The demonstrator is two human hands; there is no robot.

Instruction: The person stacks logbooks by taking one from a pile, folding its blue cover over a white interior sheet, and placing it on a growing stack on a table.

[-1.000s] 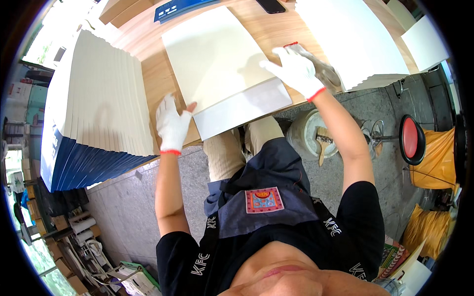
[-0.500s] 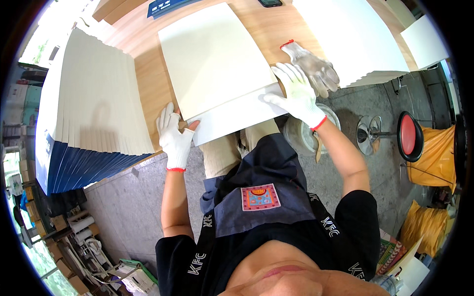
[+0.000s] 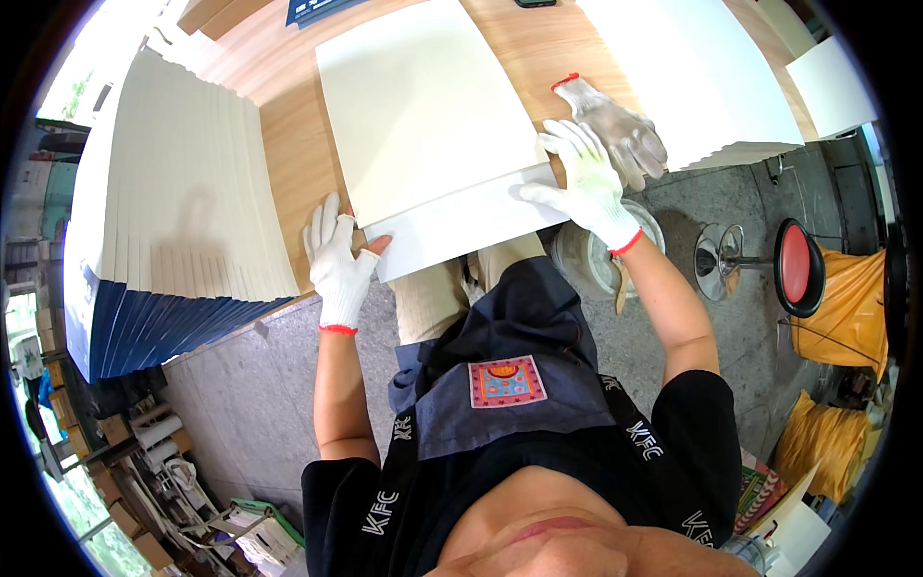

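A large cream sheet (image 3: 433, 115), or a stack of them, lies on the wooden table in front of me. Along its near side runs a white paper strip (image 3: 461, 223) that reaches past the table's edge above my lap. My left hand (image 3: 338, 269), in a white glove with the thumb tip bare, is at the strip's left end, fingers spread and thumb beside the corner. On the right end rests my right hand (image 3: 588, 188), gloved, its fingers stretched out flat and the thumb on the strip. Close beyond it lies a loose, soiled work glove (image 3: 620, 135).
To the left stands a long row of cream-paged booklets with blue covers (image 3: 183, 183). At the right is a tall pile of white sheets (image 3: 702, 77). A phone (image 3: 536, 3) lies at the far edge. Below are a bucket (image 3: 582, 255) and a red-seated stool (image 3: 794, 267).
The view has shifted slightly, so the table's things appear a little farther right. Both hands keep their places at the two ends of the strip.
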